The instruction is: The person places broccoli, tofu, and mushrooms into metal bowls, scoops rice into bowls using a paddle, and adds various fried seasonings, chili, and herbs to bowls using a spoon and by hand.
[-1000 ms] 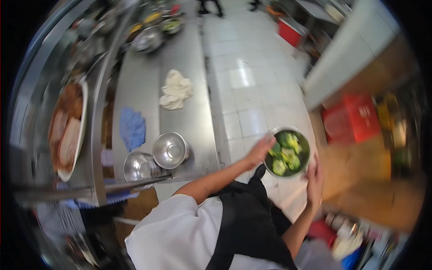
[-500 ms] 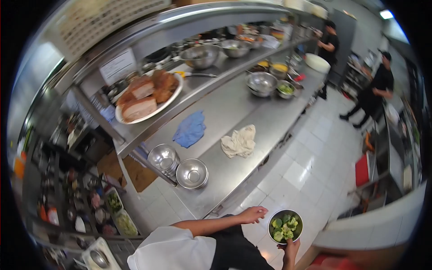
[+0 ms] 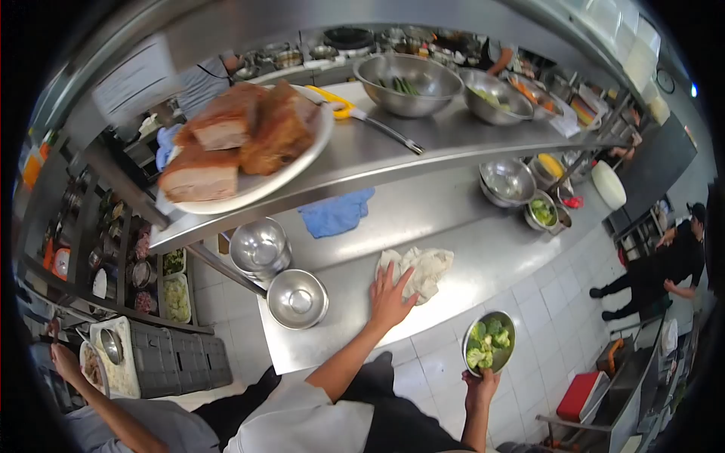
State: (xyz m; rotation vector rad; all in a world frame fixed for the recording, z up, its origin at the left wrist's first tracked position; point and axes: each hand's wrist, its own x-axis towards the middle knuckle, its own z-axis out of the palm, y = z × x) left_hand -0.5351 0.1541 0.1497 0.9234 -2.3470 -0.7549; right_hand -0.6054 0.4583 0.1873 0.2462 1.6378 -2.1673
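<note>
Bare stainless-steel counter [image 3: 343, 313] stretches out beneath my remote view. I have the right hand [image 3: 481, 383] gripping a round metal bowl [image 3: 507, 355] of green broccoli florets [image 3: 477, 355], clear of the counter. My left hand [image 3: 389, 303], fingers splayed, lies over a crumpled cream cloth [image 3: 432, 272]. Left of that hand sits a shiny round steel bowl [image 3: 300, 302]; beyond, a bunched blue cloth [image 3: 336, 214], then a white oval platter [image 3: 322, 147] of browned meat [image 3: 281, 140].

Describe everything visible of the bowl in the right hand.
The bowl is round, looks like metal, and has a shiny rim and darker inside. Green broccoli florets lie in it, leaving some inner wall bare. The right hand holds it at the near side, its mouth facing the camera, over the tiled floor beside the counter. Its underside is hidden.
</note>
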